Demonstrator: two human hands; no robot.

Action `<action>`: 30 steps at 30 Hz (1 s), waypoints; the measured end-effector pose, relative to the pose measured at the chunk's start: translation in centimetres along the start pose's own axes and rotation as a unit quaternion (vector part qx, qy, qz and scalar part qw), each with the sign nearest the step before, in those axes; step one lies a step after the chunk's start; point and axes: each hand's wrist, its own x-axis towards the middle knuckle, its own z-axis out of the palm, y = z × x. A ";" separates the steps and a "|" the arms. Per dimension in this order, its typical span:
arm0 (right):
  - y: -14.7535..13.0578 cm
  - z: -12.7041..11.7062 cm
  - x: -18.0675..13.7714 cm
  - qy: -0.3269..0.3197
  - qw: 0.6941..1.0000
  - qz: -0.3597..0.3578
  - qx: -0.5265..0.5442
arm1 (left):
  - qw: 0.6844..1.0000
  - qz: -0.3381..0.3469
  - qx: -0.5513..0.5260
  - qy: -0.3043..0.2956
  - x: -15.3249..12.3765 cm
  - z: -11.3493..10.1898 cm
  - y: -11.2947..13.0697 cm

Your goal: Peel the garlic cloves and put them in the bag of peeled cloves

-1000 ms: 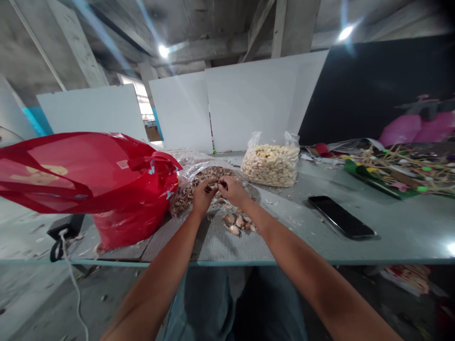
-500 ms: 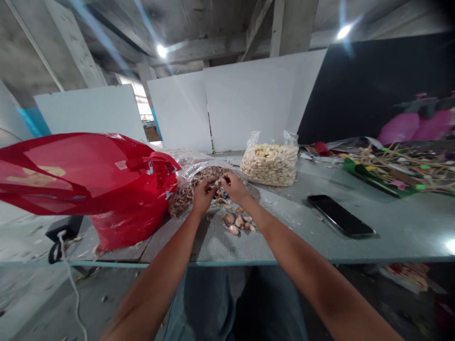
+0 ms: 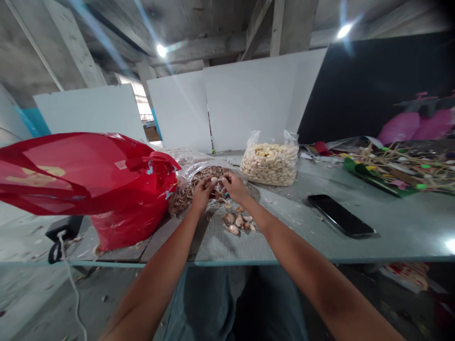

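Observation:
A pale garlic clove (image 3: 213, 180) is pinched between the thumb and fingers of my left hand (image 3: 203, 193). Close on its right, my right hand (image 3: 233, 186) is closed in a pinch, with a small pale bit at its fingertips that looks like garlic skin. Both hands are over the near side of a clear plastic bag filled with brown garlic peelings (image 3: 186, 195). Between my forearms, several unpeeled garlic cloves (image 3: 239, 221) lie in a small pile on the table.
Behind my right hand stands a clear bag of peeled cloves (image 3: 270, 165). A large red bag (image 3: 133, 208) is on the left, near a black adapter (image 3: 64, 228) with a white cable. To the right are a phone (image 3: 340, 215) and a heap of sticks (image 3: 391, 163).
The clove in my left hand now shows whiter and more exposed. My right fingertips have drawn slightly away from it to the right.

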 end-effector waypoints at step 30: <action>-1.0 -1.0 -0.5 -0.016 0.995 -0.075 -0.060 | 0.997 0.003 0.064 -0.046 -0.1 0.2 -0.1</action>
